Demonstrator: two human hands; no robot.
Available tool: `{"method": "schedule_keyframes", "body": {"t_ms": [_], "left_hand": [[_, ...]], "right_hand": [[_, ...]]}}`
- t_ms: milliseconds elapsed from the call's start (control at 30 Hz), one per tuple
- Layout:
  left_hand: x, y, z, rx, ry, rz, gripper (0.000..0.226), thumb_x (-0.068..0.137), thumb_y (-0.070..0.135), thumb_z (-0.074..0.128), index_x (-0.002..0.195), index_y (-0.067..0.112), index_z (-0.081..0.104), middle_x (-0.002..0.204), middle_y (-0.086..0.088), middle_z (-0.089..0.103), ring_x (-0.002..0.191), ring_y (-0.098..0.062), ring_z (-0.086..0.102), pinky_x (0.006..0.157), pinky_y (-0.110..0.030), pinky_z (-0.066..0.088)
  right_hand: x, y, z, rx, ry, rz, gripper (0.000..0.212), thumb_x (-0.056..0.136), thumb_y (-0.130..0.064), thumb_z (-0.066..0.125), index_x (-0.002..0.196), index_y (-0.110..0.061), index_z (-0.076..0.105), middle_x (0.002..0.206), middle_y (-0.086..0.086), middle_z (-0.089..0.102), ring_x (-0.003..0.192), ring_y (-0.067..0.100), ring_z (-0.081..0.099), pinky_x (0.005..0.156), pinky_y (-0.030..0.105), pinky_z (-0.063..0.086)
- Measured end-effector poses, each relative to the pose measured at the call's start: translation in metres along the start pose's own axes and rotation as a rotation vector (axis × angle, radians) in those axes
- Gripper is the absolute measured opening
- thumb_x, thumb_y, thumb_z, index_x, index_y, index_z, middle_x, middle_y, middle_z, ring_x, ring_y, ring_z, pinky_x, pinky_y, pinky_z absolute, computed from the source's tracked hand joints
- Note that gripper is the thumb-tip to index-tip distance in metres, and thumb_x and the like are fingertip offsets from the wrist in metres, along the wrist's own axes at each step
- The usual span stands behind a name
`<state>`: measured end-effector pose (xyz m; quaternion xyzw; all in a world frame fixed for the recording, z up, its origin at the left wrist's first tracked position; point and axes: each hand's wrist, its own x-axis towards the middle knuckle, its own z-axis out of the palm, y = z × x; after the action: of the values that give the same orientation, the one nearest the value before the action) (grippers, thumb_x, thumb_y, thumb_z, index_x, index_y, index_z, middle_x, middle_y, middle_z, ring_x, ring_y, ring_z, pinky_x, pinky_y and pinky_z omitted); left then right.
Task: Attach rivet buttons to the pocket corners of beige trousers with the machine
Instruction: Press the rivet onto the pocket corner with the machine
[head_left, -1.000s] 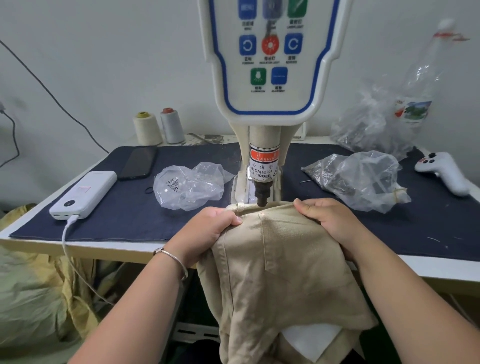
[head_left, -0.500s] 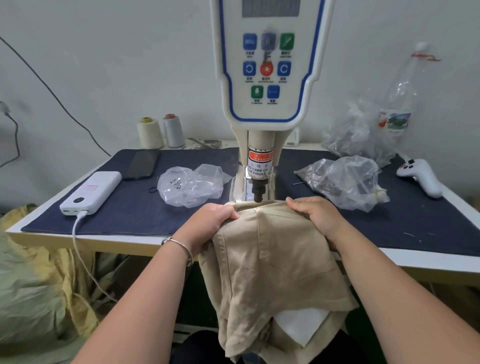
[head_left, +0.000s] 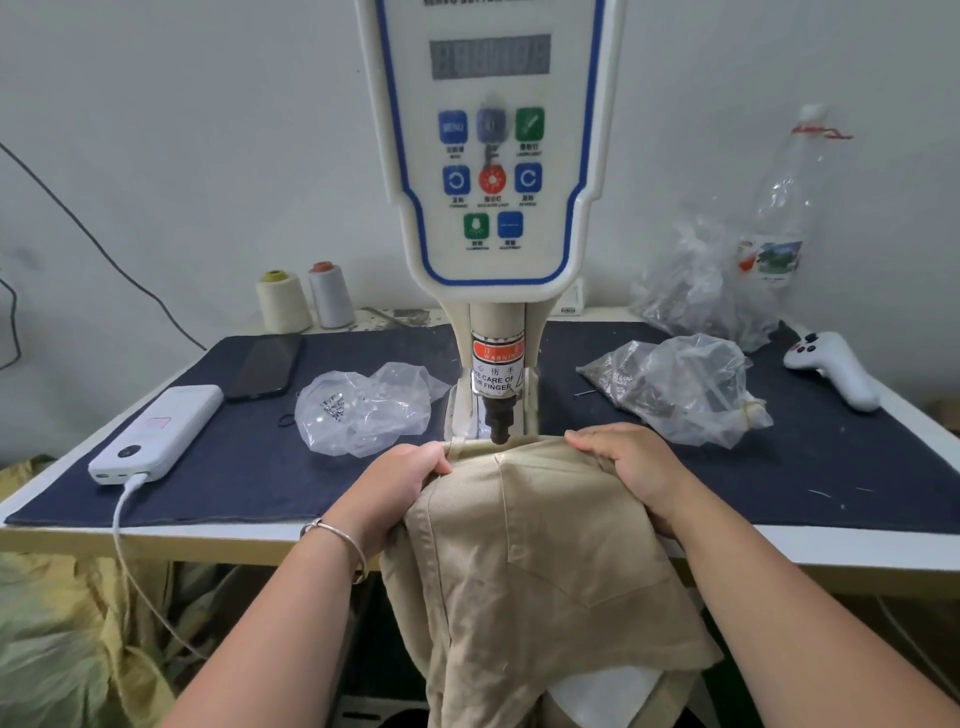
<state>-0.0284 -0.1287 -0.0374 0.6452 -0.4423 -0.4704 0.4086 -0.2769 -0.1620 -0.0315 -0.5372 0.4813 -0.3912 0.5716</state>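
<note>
Under the machine (head_left: 496, 208): I have the trousers (head_left: 535, 545) lined up.
Left hand (head_left: 395, 486) and right hand (head_left: 628, 462) grasp the cloth; no rivet visible yet.

Matt ribbed cloth trousers (head_left: 540, 545); glossy plastic machine (head_left: 493, 156); crinkled clear bags (head_left: 363, 410).

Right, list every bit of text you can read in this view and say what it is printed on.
"WARNING": red band of the sticker on the rivet machine ram.
"CARE OF ... FINGER": white part of the same sticker; its first letters are cut off.
Control panel button captions: too small to read.
Grey display: blurred.
Plastic bottle label: unreadable.
Clear bag's print: unreadable.
</note>
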Motion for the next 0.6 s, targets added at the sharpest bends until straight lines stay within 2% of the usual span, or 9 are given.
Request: {"method": "schedule_keyframes", "body": {"t_ms": [67,133,200,267,333,367,467,600], "left_hand": [[-0.0013,0.002,0.0009,-0.005,0.0,-0.017,0.014,0.07,0.027,0.062,0.073,0.014,0.057,0.078,-0.003,0.051,0.077,-0.019,0.047,0.072,-0.035,0.038],[-0.0034,0.0042,0.0022,-0.012,0.006,-0.028,0.021,0.06,0.031,0.059,0.072,0.014,0.057,0.079,-0.003,0.051,0.078,-0.02,0.047,0.072,-0.035,0.038],[-0.0047,0.0053,0.0023,-0.003,0.015,-0.022,0.021,0.059,0.033,0.058,0.07,0.015,0.059,0.082,-0.003,0.053,0.079,-0.02,0.049,0.073,-0.035,0.039],[-0.0021,0.0032,0.002,0.003,0.016,-0.01,0.014,0.069,0.03,0.062,0.068,0.015,0.06,0.082,-0.002,0.053,0.079,-0.019,0.048,0.072,-0.035,0.039],[0.0008,0.0005,0.0015,0.012,0.023,-0.003,0.017,0.082,0.021,0.061,0.065,0.017,0.059,0.081,-0.002,0.053,0.077,-0.019,0.047,0.07,-0.034,0.038],[0.0015,-0.0001,0.0015,0.01,0.024,-0.002,0.018,0.081,0.021,0.06,0.063,0.017,0.059,0.081,-0.002,0.053,0.077,-0.019,0.047,0.07,-0.034,0.038],[-0.0013,0.0027,0.0016,-0.008,0.007,-0.006,0.012,0.067,0.028,0.06,0.057,0.02,0.059,0.081,-0.003,0.051,0.077,-0.019,0.046,0.07,-0.034,0.037],[0.0012,-0.0009,0.0013,0.017,0.004,0.004,0.044,0.085,0.016,0.056,0.042,0.026,0.059,0.079,-0.001,0.049,0.073,-0.018,0.044,0.068,-0.033,0.036]], "right_hand": [[0.0002,0.0,0.0006,0.004,0.008,-0.001,0.034,0.09,-0.017,0.062,0.098,0.016,0.064,0.098,0.035,0.063,0.077,0.021,0.06,0.059,0.018,0.049],[0.0001,0.0003,0.0006,0.017,-0.001,-0.004,0.041,0.09,-0.017,0.062,0.105,0.021,0.057,0.094,0.037,0.061,0.082,0.023,0.056,0.06,0.019,0.048],[0.0,0.0006,0.0006,0.036,-0.024,-0.002,0.042,0.091,-0.017,0.061,0.106,0.021,0.056,0.089,0.03,0.061,0.083,0.024,0.056,0.058,0.017,0.048],[-0.0004,0.001,0.0004,0.049,-0.041,0.004,0.04,0.091,-0.018,0.061,0.105,0.02,0.058,0.091,0.023,0.062,0.083,0.025,0.057,0.058,0.017,0.049],[-0.0004,0.0015,0.0001,0.05,-0.037,-0.004,0.039,0.09,-0.018,0.062,0.103,0.019,0.059,0.093,0.026,0.062,0.083,0.025,0.057,0.058,0.017,0.049],[-0.0006,0.0012,0.0004,0.05,-0.036,-0.007,0.038,0.09,-0.018,0.062,0.101,0.018,0.059,0.094,0.028,0.062,0.082,0.025,0.058,0.059,0.017,0.05],[0.0001,0.0015,0.0004,0.041,-0.048,-0.005,0.034,0.091,-0.019,0.062,0.097,0.014,0.064,0.089,0.023,0.065,0.079,0.023,0.062,0.062,0.02,0.052],[0.0004,0.001,-0.0001,0.028,-0.043,-0.003,0.032,0.09,-0.02,0.062,0.097,0.012,0.066,0.088,0.018,0.068,0.079,0.021,0.063,0.061,0.018,0.051]]}}
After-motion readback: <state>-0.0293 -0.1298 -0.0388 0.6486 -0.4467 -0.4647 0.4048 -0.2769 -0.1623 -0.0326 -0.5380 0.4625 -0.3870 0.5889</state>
